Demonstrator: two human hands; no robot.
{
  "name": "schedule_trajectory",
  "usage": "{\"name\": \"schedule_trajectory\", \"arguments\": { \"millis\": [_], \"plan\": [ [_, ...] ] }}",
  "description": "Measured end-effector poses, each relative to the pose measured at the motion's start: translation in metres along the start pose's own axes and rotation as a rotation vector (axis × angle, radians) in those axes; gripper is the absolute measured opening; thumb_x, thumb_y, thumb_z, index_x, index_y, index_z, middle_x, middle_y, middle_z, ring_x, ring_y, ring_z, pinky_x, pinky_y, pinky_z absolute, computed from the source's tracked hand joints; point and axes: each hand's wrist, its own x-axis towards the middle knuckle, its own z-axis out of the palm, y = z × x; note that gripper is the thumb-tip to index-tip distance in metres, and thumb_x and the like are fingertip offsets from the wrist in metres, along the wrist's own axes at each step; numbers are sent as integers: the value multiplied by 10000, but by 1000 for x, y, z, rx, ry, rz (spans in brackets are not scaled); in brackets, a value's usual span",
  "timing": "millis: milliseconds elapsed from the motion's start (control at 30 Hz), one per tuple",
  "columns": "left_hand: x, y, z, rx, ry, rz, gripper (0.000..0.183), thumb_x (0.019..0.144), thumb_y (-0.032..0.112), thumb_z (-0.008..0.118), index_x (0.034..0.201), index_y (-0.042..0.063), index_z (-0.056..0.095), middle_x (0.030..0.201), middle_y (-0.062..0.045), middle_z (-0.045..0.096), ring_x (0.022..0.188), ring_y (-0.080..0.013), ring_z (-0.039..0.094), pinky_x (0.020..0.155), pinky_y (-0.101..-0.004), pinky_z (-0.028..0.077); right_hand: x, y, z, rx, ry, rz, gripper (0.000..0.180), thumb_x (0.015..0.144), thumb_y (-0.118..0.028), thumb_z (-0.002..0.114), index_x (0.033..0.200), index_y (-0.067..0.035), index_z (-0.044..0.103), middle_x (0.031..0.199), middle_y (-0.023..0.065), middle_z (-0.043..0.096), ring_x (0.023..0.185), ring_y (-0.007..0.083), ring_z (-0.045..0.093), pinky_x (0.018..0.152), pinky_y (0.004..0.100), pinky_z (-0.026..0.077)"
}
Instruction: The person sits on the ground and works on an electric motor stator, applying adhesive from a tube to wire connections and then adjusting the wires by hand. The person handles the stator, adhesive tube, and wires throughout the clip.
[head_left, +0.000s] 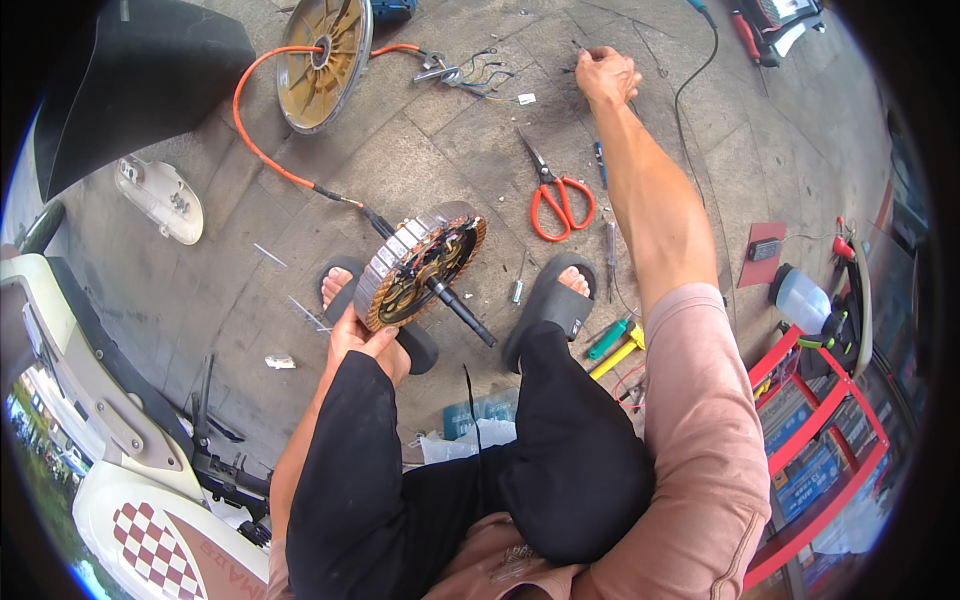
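Observation:
My left hand (369, 343) grips the lower rim of a hub motor stator (420, 262) with copper windings, held tilted between my feet. Its black axle (461, 310) points down and right, and an orange-sheathed cable (262, 154) runs from its other end through the hub of a round metal motor cover (322, 67). My right hand (609, 75) reaches far out over the paving, fingers pinched around a small dark thing I cannot make out. Red-handled scissors (559, 206) lie open on the floor below it.
A connector with loose wires (450, 75), a screwdriver (611, 251), a green-handled tool (609, 339) and a yellow-handled hammer (622, 352) lie about. A white scooter body (127, 487) stands at left, a red metal rack (817, 442) at right. A dark cord (679, 97) crosses the upper right.

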Motion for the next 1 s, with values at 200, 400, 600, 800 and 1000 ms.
{"name": "schedule_trajectory", "arguments": {
  "millis": [200, 400, 600, 800, 1000],
  "plan": [
    [8, -3, -3, 146, 19, 54, 498, 832, -10, 734, 1292, -3, 544, 1156, -49, 656, 1079, -157, 584, 973, -320, 442, -51, 4, -38, 287, 105, -434, 311, 877, -330, 711, 1055, -75, 726, 954, 92, 744, 931, 232, 693, 865, 375, 519],
    [14, 10, 0, 130, -83, 55, 440, 874, 45, 736, 1272, -2, 555, 1193, -61, 656, 1088, -153, 594, 981, -325, 456, -194, 22, -105, 719, -237, -475, 108, 866, -77, 727, 937, -1, 702, 809, 49, 713, 741, 92, 648, 701, 247, 525],
    [23, 39, 19, 407, -113, 186, 414, 916, 77, 712, 1273, -42, 539, 1195, -73, 666, 1073, -126, 607, 948, -290, 478, -266, 14, -107, 544, -420, -671, 86, 770, -45, 727, 828, -15, 671, 710, 78, 653, 654, 191, 650, 616, 307, 520],
    [44, 62, 49, 323, -33, 106, 377, 914, 78, 716, 1238, -49, 572, 1128, -63, 699, 989, -104, 641, 881, -280, 520, -266, 3, -86, 434, -395, -805, 133, 745, -125, 749, 744, -45, 642, 698, 80, 660, 676, 297, 619, 673, 420, 465],
    [55, 82, 58, 334, -26, 43, 387, 920, 90, 708, 1260, -32, 566, 1159, -64, 675, 1032, -124, 622, 922, -302, 507, -250, -15, -74, 241, -377, -916, 149, 788, -194, 712, 746, -61, 662, 717, 108, 676, 718, 308, 645, 721, 421, 450]
  ]
}}
